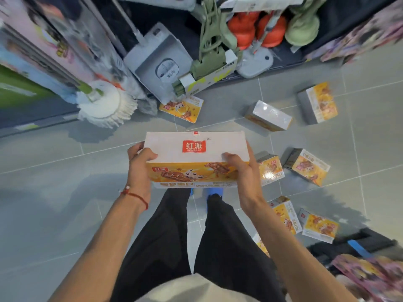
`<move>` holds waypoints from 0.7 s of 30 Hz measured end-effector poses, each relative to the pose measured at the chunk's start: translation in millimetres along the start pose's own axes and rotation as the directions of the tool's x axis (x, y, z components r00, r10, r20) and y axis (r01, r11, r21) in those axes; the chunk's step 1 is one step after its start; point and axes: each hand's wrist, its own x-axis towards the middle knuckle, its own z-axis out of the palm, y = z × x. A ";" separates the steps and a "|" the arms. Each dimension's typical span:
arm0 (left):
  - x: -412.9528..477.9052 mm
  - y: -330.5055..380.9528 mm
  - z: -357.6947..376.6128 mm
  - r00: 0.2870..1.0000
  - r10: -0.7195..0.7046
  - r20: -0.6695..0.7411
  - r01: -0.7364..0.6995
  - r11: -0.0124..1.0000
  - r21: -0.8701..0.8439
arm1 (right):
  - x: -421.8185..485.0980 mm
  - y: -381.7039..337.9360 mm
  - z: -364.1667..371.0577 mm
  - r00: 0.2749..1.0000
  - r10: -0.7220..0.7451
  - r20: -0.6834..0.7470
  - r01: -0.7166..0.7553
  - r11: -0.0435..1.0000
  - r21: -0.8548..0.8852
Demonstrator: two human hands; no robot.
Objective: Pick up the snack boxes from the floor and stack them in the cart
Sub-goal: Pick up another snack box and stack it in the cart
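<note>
I hold a white and orange snack box (194, 155) with a red logo above my legs, level and lengthwise. My left hand (139, 166) grips its left end and my right hand (242, 168) grips its right end. Several more snack boxes lie scattered on the grey tiled floor: one by the shelf base (182, 109), one wrapped in film (268, 116), one on its side (319, 103), two right of my hand (270, 170) (308, 166), and two nearer my feet (285, 216) (319, 225). The cart is not clearly in view.
A white mop head (104, 103), a grey flat mop (157, 59) and a green mop box (207, 73) lean at the shelf base ahead. Shelves with blurred packaging stand at left and far right. A dark object with a blue strip (357, 245) sits at lower right.
</note>
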 end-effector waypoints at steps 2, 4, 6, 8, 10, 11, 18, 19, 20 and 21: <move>-23.4 2.1 -5.7 1.000 0.029 0.009 -0.028 0.994 -0.106 | -17.0 -10.4 -5.8 0.998 -0.022 0.051 0.022 1.000 0.002; -47.1 0.8 -8.6 0.998 0.062 0.017 -0.058 0.984 -0.167 | -32.2 -15.9 -13.1 0.994 -0.054 0.099 0.054 0.999 -0.004; -70.1 -4.3 -12.7 0.996 0.086 0.008 -0.083 0.979 -0.185 | -44.7 -19.9 -19.6 0.985 -0.086 0.151 0.087 0.996 0.001; -92.7 -11.2 -17.3 0.994 0.112 -0.018 -0.114 0.972 -0.207 | -54.9 -23.3 -26.4 0.970 -0.120 0.213 0.121 0.993 0.006; -114.4 -18.0 -22.8 0.989 0.136 -0.057 -0.146 0.963 -0.228 | -65.5 -26.3 -30.6 0.955 -0.137 0.265 0.140 0.990 0.005; -125.3 -21.1 -25.6 0.986 0.147 -0.080 -0.163 0.956 -0.244 | -70.8 -27.4 -31.9 0.948 -0.141 0.286 0.148 0.989 -0.001; -188.6 -38.8 -54.6 0.965 0.189 -0.184 -0.249 0.884 -0.397 | -111.0 -39.1 -24.8 0.882 -0.182 0.434 0.212 0.977 -0.023; -195.7 -41.4 -61.5 0.962 0.190 -0.196 -0.258 0.868 -0.424 | -116.3 -39.5 -21.1 0.874 -0.171 0.455 0.210 0.977 -0.035; -202.0 -44.6 -70.2 0.958 0.193 -0.210 -0.269 0.855 -0.443 | -121.7 -39.8 -16.9 0.861 -0.160 0.482 0.211 0.976 -0.054; -207.6 -48.0 -79.9 0.954 0.198 -0.225 -0.282 0.844 -0.456 | -126.6 -40.0 -11.1 0.842 -0.153 0.517 0.224 0.972 -0.076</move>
